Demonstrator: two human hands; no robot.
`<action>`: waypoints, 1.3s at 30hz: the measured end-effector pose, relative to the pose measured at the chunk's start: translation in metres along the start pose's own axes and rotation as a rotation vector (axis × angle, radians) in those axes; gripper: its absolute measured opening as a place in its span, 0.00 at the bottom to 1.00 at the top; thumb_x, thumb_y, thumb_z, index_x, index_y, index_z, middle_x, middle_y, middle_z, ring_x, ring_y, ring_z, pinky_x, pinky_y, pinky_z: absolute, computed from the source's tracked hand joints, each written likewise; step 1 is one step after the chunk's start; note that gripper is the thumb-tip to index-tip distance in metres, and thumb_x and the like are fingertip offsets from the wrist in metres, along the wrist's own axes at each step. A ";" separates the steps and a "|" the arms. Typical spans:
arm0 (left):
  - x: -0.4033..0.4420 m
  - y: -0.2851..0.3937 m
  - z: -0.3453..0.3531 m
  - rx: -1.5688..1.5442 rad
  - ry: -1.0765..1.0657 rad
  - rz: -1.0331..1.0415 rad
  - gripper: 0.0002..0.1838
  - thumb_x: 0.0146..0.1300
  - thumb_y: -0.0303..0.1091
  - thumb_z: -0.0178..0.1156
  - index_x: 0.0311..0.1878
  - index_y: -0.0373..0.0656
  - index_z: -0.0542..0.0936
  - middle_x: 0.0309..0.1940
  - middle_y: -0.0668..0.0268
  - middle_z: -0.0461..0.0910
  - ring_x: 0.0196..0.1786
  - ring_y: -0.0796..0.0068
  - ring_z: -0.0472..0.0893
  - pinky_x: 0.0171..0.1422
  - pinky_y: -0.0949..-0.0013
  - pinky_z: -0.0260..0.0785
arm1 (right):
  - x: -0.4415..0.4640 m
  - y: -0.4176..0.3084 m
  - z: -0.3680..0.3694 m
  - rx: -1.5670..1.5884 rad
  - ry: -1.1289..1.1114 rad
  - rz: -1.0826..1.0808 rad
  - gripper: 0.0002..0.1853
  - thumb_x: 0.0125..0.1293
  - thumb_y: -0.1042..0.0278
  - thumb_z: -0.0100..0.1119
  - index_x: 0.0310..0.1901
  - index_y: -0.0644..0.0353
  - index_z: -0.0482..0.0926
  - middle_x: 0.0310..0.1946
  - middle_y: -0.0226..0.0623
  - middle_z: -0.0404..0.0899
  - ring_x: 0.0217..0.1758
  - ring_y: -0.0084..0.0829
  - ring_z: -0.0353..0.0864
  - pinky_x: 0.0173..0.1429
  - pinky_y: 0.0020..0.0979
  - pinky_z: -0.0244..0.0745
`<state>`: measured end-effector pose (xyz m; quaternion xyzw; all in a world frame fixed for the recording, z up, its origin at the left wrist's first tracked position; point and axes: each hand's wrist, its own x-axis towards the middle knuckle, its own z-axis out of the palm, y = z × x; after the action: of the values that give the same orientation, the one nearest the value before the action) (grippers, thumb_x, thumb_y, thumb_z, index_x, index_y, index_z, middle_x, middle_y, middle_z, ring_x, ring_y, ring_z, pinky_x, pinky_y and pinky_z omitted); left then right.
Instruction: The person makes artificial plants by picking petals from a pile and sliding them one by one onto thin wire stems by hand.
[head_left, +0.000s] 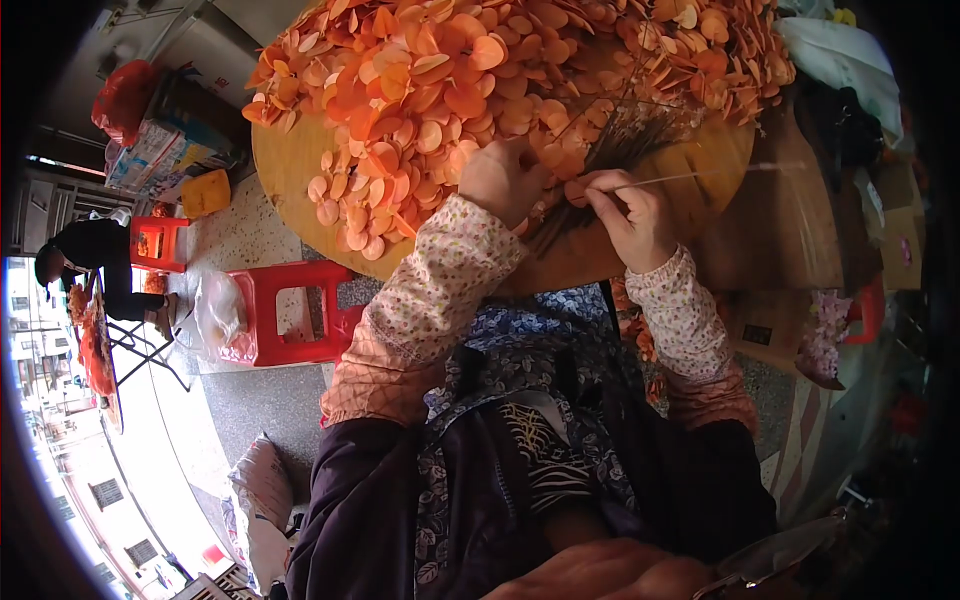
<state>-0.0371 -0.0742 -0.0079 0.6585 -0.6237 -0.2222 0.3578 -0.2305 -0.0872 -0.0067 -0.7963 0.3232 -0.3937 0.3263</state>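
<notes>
A big heap of orange artificial leaf sprays, with round leaves, covers much of a round wooden table. My left hand is closed at the heap's near edge; its fingertips are turned away, and what they hold is hidden. Close beside it, my right hand pinches thumb against forefinger on a thin pale stem that sticks out to the right. A small round orange leaf shows at those fingertips. Just beyond the hands lies a bundle of thin brown stems.
A red plastic stool stands left of the table, with a clear plastic bag against it. Farther left, another person sits at a folding table. A brown wooden surface adjoins at right; a white sack lies lower left.
</notes>
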 end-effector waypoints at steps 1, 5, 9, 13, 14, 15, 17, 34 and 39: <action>-0.001 0.000 -0.002 -0.023 -0.035 -0.001 0.11 0.50 0.35 0.60 0.32 0.37 0.81 0.24 0.58 0.80 0.27 0.67 0.80 0.34 0.69 0.71 | 0.000 0.000 0.001 0.001 -0.003 0.000 0.04 0.61 0.76 0.55 0.34 0.68 0.76 0.33 0.39 0.80 0.38 0.33 0.80 0.43 0.28 0.73; -0.011 0.004 -0.023 -0.304 -0.212 -0.062 0.10 0.51 0.33 0.59 0.32 0.35 0.80 0.25 0.60 0.80 0.24 0.74 0.77 0.29 0.73 0.68 | 0.002 -0.006 0.005 0.157 0.147 -0.100 0.03 0.62 0.76 0.56 0.35 0.67 0.77 0.38 0.42 0.79 0.42 0.33 0.80 0.43 0.28 0.74; -0.025 -0.005 -0.024 -0.929 -0.527 -0.341 0.10 0.56 0.32 0.59 0.35 0.34 0.79 0.26 0.62 0.80 0.21 0.80 0.73 0.27 0.78 0.63 | 0.001 -0.016 0.007 0.183 0.081 -0.143 0.03 0.62 0.76 0.57 0.36 0.66 0.76 0.43 0.43 0.77 0.44 0.29 0.78 0.44 0.25 0.74; -0.040 -0.017 -0.013 -1.255 -0.578 -0.342 0.11 0.60 0.34 0.59 0.37 0.34 0.79 0.27 0.62 0.80 0.21 0.81 0.73 0.28 0.79 0.64 | -0.011 -0.018 0.021 0.411 0.010 0.039 0.04 0.65 0.76 0.55 0.38 0.67 0.74 0.39 0.38 0.78 0.39 0.24 0.78 0.41 0.21 0.72; -0.044 -0.014 -0.013 -1.262 -0.575 -0.344 0.11 0.60 0.34 0.59 0.37 0.34 0.79 0.27 0.62 0.80 0.21 0.81 0.73 0.28 0.79 0.64 | -0.012 -0.018 0.022 0.409 0.004 0.043 0.04 0.65 0.76 0.55 0.38 0.67 0.74 0.39 0.38 0.78 0.39 0.24 0.78 0.41 0.21 0.72; -0.047 -0.011 -0.014 -1.209 -0.529 -0.379 0.11 0.60 0.34 0.59 0.37 0.34 0.79 0.26 0.63 0.80 0.21 0.81 0.73 0.28 0.79 0.63 | -0.013 -0.019 0.022 0.344 0.005 0.052 0.04 0.65 0.76 0.54 0.38 0.67 0.73 0.37 0.36 0.78 0.37 0.22 0.78 0.40 0.21 0.72; -0.053 -0.011 -0.016 -1.162 -0.481 -0.419 0.11 0.61 0.35 0.59 0.36 0.34 0.79 0.26 0.63 0.80 0.22 0.81 0.73 0.28 0.79 0.63 | -0.015 -0.020 0.024 0.279 -0.001 0.067 0.04 0.66 0.76 0.53 0.39 0.67 0.73 0.36 0.35 0.77 0.35 0.20 0.77 0.39 0.20 0.72; -0.070 -0.010 -0.018 -0.876 -0.407 -0.362 0.10 0.62 0.32 0.56 0.36 0.33 0.79 0.22 0.67 0.78 0.21 0.84 0.72 0.25 0.81 0.62 | -0.020 -0.018 0.035 0.361 0.020 0.147 0.03 0.67 0.74 0.53 0.37 0.64 0.73 0.28 0.29 0.77 0.29 0.15 0.74 0.34 0.17 0.67; -0.072 -0.009 -0.016 -0.876 -0.406 -0.363 0.10 0.62 0.32 0.56 0.36 0.33 0.80 0.21 0.68 0.78 0.21 0.85 0.72 0.25 0.81 0.62 | -0.021 -0.018 0.034 0.285 0.016 0.100 0.04 0.67 0.74 0.53 0.38 0.65 0.74 0.29 0.31 0.78 0.30 0.17 0.75 0.34 0.19 0.69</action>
<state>-0.0283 -0.0011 -0.0154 0.4881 -0.4046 -0.6444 0.4275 -0.2076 -0.0518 -0.0180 -0.7216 0.3061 -0.4252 0.4525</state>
